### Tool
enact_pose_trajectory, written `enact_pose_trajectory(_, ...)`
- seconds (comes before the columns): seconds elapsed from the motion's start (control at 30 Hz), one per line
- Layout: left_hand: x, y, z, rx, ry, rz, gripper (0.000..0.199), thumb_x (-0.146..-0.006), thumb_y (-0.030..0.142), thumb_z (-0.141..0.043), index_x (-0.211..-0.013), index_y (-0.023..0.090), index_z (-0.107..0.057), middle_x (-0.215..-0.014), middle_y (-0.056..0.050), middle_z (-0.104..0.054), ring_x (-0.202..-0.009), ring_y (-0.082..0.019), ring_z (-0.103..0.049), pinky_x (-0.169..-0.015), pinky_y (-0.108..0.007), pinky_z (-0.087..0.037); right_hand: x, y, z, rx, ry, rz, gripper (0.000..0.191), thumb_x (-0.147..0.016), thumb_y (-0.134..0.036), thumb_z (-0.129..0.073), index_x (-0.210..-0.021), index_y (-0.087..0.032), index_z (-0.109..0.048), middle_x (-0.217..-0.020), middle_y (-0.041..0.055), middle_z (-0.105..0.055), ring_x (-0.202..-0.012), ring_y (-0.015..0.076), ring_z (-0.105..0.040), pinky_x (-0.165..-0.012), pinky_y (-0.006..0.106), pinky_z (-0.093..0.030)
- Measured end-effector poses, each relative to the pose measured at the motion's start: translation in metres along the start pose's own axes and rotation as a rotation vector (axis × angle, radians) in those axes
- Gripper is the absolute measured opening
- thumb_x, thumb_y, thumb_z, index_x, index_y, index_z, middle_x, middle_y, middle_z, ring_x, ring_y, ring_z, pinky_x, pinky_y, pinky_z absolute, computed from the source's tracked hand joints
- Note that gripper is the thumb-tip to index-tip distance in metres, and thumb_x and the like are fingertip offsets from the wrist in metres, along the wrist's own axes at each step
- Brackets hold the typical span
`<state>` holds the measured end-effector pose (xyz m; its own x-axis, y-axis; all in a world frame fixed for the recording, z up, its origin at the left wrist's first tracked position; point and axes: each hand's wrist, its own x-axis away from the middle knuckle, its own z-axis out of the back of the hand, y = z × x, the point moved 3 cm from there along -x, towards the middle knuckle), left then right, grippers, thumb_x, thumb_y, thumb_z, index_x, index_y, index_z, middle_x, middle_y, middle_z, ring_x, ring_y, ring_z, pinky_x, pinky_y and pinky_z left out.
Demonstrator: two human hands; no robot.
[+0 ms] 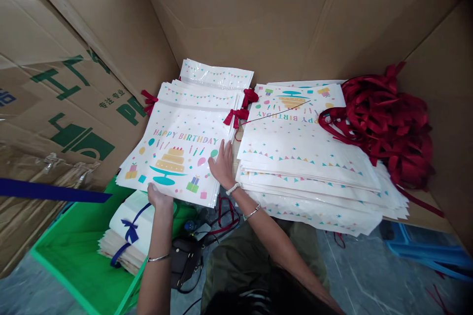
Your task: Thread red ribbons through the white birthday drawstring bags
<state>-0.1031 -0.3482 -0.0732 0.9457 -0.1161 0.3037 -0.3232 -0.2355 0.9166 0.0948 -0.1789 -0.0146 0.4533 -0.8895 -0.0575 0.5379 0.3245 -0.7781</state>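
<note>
A stack of white plastic birthday bags [185, 120] printed with a cake lies before me, its near end jutting over the edge. My left hand [159, 198] holds the near edge, thumb on top and its other fingers hidden underneath. Along the stack's right edge lies my right hand [222, 165], fingers stretched out and thumb resting toward the print. Dark red ribbon bows [236, 117] show on the stack's sides. To the right is a thicker pile of similar bags [291, 142], turned the other way, with a thin dark needle-like rod and red thread across its top.
A heap of red ribbons [391, 128] lies beside the right pile. Cardboard walls [244, 19] surround the work surface. Below left stands a green bin [81, 246] with bundles tied in blue ribbon [130, 230]. A dark handbag [185, 261] and a blue plastic stool-like item [424, 251] are lower down.
</note>
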Motion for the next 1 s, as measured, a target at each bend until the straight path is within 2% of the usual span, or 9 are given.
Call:
enact_pose_trajectory(0.13,0.004,0.004,-0.001,0.085,0.044,0.108,0.046,-0.104,0.028,-0.036,-0.14,0.008,-0.057,-0.141,-0.022,-0.063,-0.137,-0.028,-0.059,-0.12,-0.048,-0.042,0.003,0.01,0.008,-0.055,0.0,0.029,0.088,-0.093,-0.028,-0.053,-0.169,-0.006,-0.013,-0.174,0.0219,0.0,-0.163,0.0341,0.0,-0.13,0.055,-0.016)
enact_pose_trajectory(0.23,0.001,0.011,0.0,0.097,0.047,0.04,0.049,-0.104,0.028,-0.034,-0.143,0.006,-0.055,-0.139,-0.022,-0.063,-0.135,-0.027,-0.06,-0.12,-0.044,-0.043,0.011,0.007,0.017,0.002,0.02,0.09,0.085,-0.094,-0.028,-0.054,-0.168,-0.007,-0.019,-0.174,0.0209,0.0,-0.163,0.0346,-0.001,-0.13,0.054,-0.016)
enact_pose_trajectory(0.33,-0.005,0.016,0.004,0.189,0.059,-0.013,0.05,-0.103,0.027,-0.032,-0.144,0.007,-0.055,-0.145,-0.018,-0.061,-0.138,-0.027,-0.057,-0.121,-0.042,-0.041,0.02,0.003,0.021,0.035,-0.04,0.131,0.082,-0.095,-0.029,-0.055,-0.168,-0.008,-0.024,-0.174,0.0221,-0.008,-0.162,0.0359,-0.011,-0.129,0.053,-0.021)
enact_pose_trajectory(0.47,-0.011,0.018,0.003,0.188,-0.005,-0.017,0.051,-0.1,0.031,-0.036,-0.142,0.008,-0.056,-0.145,-0.021,-0.06,-0.14,-0.031,-0.055,-0.122,-0.049,-0.039,0.024,0.004,0.02,0.108,-0.139,0.181,0.074,-0.094,-0.025,-0.058,-0.162,-0.006,-0.037,-0.171,0.0246,-0.019,-0.16,0.0384,-0.016,-0.128,0.054,-0.022)
enact_pose_trajectory(0.57,-0.015,0.018,0.003,0.104,-0.044,-0.068,0.052,-0.093,0.035,-0.046,-0.138,0.01,-0.058,-0.143,-0.024,-0.061,-0.141,-0.035,-0.054,-0.123,-0.054,-0.038,0.024,0.007,0.021,0.092,-0.129,0.197,0.073,-0.095,-0.024,-0.056,-0.163,-0.006,-0.037,-0.172,0.024,-0.017,-0.161,0.037,-0.013,-0.129,0.053,-0.022)
enact_pose_trajectory(0.67,-0.021,0.018,0.007,0.109,-0.041,-0.107,0.051,-0.089,0.034,-0.046,-0.131,0.011,-0.061,-0.144,-0.024,-0.06,-0.143,-0.035,-0.052,-0.125,-0.055,-0.033,0.028,0.011,0.025,0.047,-0.12,0.198,0.073,-0.096,-0.024,-0.055,-0.164,-0.008,-0.035,-0.173,0.0222,-0.011,-0.162,0.0353,-0.01,-0.128,0.054,-0.024)
enact_pose_trajectory(0.8,-0.028,0.019,0.013,0.053,-0.031,-0.155,0.048,-0.082,0.042,-0.053,-0.121,0.015,-0.063,-0.134,-0.025,-0.064,-0.143,-0.039,-0.051,-0.124,-0.062,-0.032,0.036,0.016,0.033,0.041,-0.126,0.193,0.072,-0.095,-0.022,-0.053,-0.164,-0.009,-0.035,-0.173,0.0228,-0.008,-0.162,0.0361,-0.009,-0.126,0.058,-0.025)
enact_pose_trajectory(0.9,-0.028,0.021,0.018,0.0,0.01,-0.166,0.045,-0.078,0.044,-0.057,-0.115,0.018,-0.063,-0.129,-0.025,-0.065,-0.142,-0.042,-0.051,-0.121,-0.066,-0.033,0.041,0.017,0.037,0.046,-0.135,0.197,0.07,-0.096,-0.022,-0.053,-0.162,-0.008,-0.037,-0.172,0.0238,-0.014,-0.161,0.0363,-0.014,-0.125,0.055,-0.028)
enact_pose_trajectory(1.0,-0.026,0.023,0.022,0.009,0.119,-0.12,0.042,-0.078,0.04,-0.055,-0.113,0.017,-0.062,-0.13,-0.024,-0.066,-0.141,-0.042,-0.052,-0.12,-0.067,-0.035,0.041,0.017,0.039,0.057,-0.129,0.201,0.068,-0.097,-0.025,-0.052,-0.162,-0.009,-0.039,-0.171,0.0236,-0.019,-0.159,0.0371,-0.02,-0.124,0.055,-0.031)
